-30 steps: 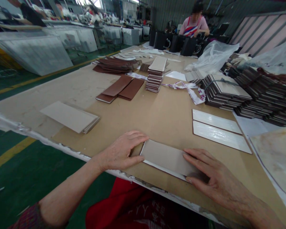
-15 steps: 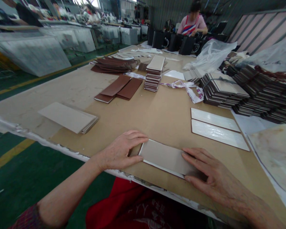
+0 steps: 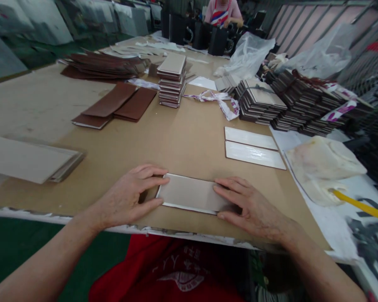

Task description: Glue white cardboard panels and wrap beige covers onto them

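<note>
A flat beige rectangular panel (image 3: 189, 193) with pale edges lies near the table's front edge. Its left end sits between the thumb and fingers of my left hand (image 3: 138, 193). At the opposite end, my right hand (image 3: 242, 201) grips the long edges, thumb in front and fingers behind, covering that end. Two panels with glossy white faces (image 3: 255, 153) lie beyond my right hand. To the left is a small stack of beige boards (image 3: 28, 161). Brown panels (image 3: 113, 100) overlap farther back.
A tall stack of panels (image 3: 172, 82) stands mid-table. Tied bundles (image 3: 261, 102) and dark stacks (image 3: 305, 100) are at the right. A whitish container (image 3: 324, 159) with a yellow-handled tool (image 3: 362, 204) sits at the right edge. A co-worker (image 3: 222, 14) is behind black cases (image 3: 204, 35).
The view has turned right and down, bringing the whitish container and yellow handle into sight. Both hands keep about the same hold on the beige panel.
</note>
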Tool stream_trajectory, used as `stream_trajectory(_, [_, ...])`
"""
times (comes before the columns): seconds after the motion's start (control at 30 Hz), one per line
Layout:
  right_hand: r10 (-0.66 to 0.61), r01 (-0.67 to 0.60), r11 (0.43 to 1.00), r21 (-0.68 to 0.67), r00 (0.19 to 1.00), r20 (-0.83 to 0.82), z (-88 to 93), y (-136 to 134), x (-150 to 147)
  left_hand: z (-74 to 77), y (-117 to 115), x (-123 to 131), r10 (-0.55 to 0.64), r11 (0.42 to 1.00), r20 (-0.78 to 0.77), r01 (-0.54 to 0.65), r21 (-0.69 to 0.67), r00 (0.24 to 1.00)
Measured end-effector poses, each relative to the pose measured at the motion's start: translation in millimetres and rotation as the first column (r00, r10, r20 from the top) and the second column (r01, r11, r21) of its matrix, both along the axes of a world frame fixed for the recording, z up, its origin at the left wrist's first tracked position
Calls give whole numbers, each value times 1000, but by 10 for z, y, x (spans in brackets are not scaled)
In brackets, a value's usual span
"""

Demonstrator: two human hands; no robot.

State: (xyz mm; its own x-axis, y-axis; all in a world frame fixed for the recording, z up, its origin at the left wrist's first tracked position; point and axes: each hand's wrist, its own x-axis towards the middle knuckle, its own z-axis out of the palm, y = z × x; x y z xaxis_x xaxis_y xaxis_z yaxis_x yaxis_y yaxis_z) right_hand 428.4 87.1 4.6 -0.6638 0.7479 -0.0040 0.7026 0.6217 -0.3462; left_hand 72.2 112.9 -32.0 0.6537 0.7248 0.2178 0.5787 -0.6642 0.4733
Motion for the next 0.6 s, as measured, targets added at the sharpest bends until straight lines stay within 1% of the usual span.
stream_trajectory(0.17, [-43,43,999,-10,999,4,25,-50,65,-20,5,4,13,1000,2,-13,8,1000])
stream_trajectory(0.33, [-96,96,995,-28,995,-18,47,-123,222,-62,12,-9,23,1000,-16,-23,17,1000])
stream_trajectory(0.5, [-193,186,980,-76,977,-94,-12,-226,363,-103,30,-34,16,999,-33,-15,29,999])
stream_trajectory(0.6, [-208,195,976,-98,966,-155,-62,-251,394,-117,34,-45,8,999,-37,-7,32,999])
